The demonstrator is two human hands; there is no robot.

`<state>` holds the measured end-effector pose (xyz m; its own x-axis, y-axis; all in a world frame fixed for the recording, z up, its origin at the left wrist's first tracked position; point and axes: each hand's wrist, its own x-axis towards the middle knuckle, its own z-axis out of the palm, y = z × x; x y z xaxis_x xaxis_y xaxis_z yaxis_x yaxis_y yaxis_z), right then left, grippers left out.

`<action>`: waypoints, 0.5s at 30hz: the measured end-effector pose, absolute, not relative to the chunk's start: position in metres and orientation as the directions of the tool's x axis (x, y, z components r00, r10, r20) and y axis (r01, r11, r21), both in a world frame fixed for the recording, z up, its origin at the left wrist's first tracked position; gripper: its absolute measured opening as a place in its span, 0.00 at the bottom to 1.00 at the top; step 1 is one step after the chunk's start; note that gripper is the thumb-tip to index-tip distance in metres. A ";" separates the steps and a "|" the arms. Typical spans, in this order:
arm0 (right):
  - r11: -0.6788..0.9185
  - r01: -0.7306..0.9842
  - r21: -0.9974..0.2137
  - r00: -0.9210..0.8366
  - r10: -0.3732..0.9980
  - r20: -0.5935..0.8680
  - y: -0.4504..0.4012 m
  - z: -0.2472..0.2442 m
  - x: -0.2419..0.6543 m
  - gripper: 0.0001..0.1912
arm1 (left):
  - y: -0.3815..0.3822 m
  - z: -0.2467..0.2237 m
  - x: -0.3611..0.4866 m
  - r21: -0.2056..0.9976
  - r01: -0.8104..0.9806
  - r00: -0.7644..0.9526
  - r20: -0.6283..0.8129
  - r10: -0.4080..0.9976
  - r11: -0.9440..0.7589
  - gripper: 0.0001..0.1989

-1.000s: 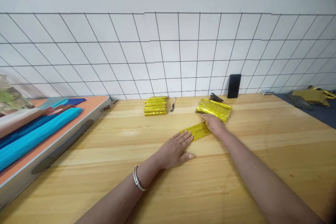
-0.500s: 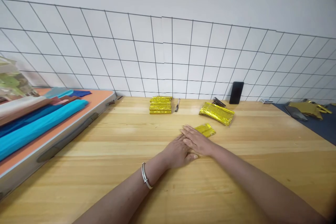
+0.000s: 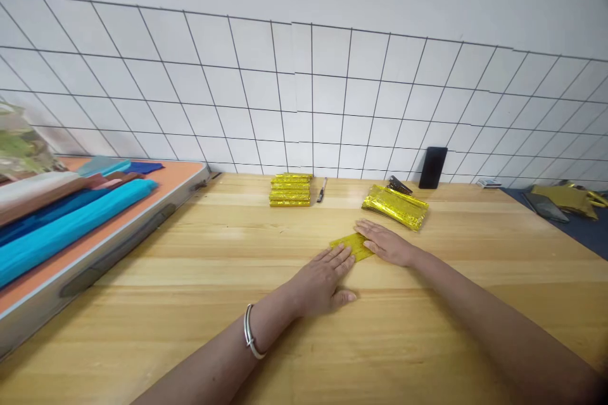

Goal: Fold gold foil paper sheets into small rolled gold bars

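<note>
A flat gold packet (image 3: 357,245) lies on the wooden table (image 3: 199,266) between my two hands. My left hand (image 3: 323,280) rests palm down with its fingertips on the packet's left end and its thumb out to the side. Palm down too, my right hand (image 3: 386,242) covers the packet's right end, fingers stretched out. Behind my right hand sits a stack of shiny gold packets (image 3: 395,205). Farther left is a row of folded gold packets (image 3: 290,190), with a pen (image 3: 322,190) beside it.
A black phone (image 3: 432,168) leans on the tiled wall, near a black stapler-like object (image 3: 399,185). Rolled coloured sheets (image 3: 80,218) lie on an orange-topped case (image 3: 183,171) at the left. At the far right, gold pieces (image 3: 565,199) lie on a dark surface.
My right hand has moved right, off my left hand, and onto the packet's right end. The packet's middle now shows between the hands. The view has shifted slightly.
</note>
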<state>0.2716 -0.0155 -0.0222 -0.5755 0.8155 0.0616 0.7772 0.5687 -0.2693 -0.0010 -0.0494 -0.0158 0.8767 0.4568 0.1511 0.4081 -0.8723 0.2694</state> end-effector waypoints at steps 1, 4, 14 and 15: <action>0.573 0.775 -0.266 -0.582 0.811 0.052 -0.015 -0.023 0.273 0.29 | -0.051 -0.014 -0.002 0.272 0.411 0.879 0.136 0.457 -0.870 0.37; 0.581 0.774 -0.254 -0.594 0.804 0.029 -0.012 -0.022 0.275 0.30 | -0.054 -0.009 -0.004 0.279 0.419 0.881 0.106 0.461 -0.864 0.38; 0.544 0.811 -0.218 -0.549 0.835 0.039 -0.012 -0.001 0.262 0.32 | -0.077 0.001 0.012 0.206 0.532 0.812 0.149 0.564 -0.821 0.26; 0.538 0.817 -0.206 -0.538 0.841 0.064 -0.018 0.000 0.257 0.31 | -0.079 0.000 0.013 0.198 0.536 0.807 0.165 0.567 -0.821 0.26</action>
